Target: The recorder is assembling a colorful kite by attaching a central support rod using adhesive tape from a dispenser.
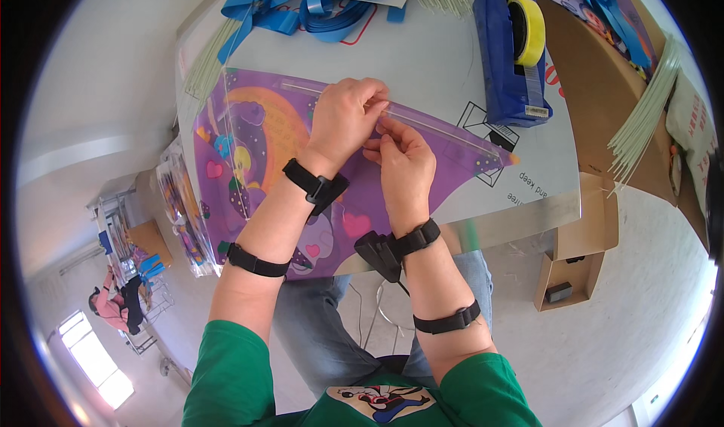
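Note:
A purple printed plastic kite sheet (256, 148) with cartoon figures lies across the grey table (430, 57). A thin pale rod (445, 129) runs along its upper edge toward the right tip. My left hand (343, 118) presses down on the sheet at the rod, fingers curled over it. Just right of it, my right hand (403, 159) pinches the sheet and rod with its fingertips. Both wrists carry black straps.
A blue tape dispenser (509, 57) with a yellow roll stands at the right. Blue ribbons (317, 4) lie at the back, bundles of pale rods (641, 118) on the right. A cardboard box (577, 261) sits below the table edge. A person (113, 306) is far left.

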Motion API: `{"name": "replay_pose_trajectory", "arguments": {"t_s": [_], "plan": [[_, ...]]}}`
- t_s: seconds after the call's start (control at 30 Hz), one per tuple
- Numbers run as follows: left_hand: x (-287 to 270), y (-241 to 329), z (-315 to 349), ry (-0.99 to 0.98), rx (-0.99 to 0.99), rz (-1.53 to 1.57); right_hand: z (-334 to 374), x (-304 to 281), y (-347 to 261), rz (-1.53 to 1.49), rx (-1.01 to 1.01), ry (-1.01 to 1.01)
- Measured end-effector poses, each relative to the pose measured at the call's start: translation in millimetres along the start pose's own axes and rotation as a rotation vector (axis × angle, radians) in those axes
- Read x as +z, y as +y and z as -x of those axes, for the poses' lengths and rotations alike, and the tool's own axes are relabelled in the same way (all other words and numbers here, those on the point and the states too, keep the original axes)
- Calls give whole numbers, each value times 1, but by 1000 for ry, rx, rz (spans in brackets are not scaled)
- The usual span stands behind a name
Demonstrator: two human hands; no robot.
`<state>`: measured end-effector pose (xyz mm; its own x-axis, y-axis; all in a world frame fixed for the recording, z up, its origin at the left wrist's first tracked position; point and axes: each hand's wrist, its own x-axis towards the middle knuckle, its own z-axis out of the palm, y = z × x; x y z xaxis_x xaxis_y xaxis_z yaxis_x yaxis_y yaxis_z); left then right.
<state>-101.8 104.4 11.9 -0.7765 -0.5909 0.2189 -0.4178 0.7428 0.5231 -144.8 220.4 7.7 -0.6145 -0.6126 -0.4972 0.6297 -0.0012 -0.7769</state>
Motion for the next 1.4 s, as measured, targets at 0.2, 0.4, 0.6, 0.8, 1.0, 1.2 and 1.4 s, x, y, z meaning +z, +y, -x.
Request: {"name": "replay_pose_trajectory", "arguments": {"t_s": [0.2,0.4,0.6,0.8,1.0,1.2,1.4], "plan": [[-2,-4,3,74,-169,215,2,3,-2,6,27,-20],[-22,-4,17,25,-6,-3,0,1,1,-17,18,1],[-18,-5,28,-51,228,-51,1,1,-1,13,14,-15],[-16,-5,35,-95,235,-206,0,0,0,-2,-6,7],[-20,-2,36,-109,218,-259,1,1,-6,39,-1,-16],[-23,2,35,-144,202,-273,2,-3,-18,104,51,-46],[-23,2,37,-190,176,-250,3,-10,-35,319,67,-30]]}}
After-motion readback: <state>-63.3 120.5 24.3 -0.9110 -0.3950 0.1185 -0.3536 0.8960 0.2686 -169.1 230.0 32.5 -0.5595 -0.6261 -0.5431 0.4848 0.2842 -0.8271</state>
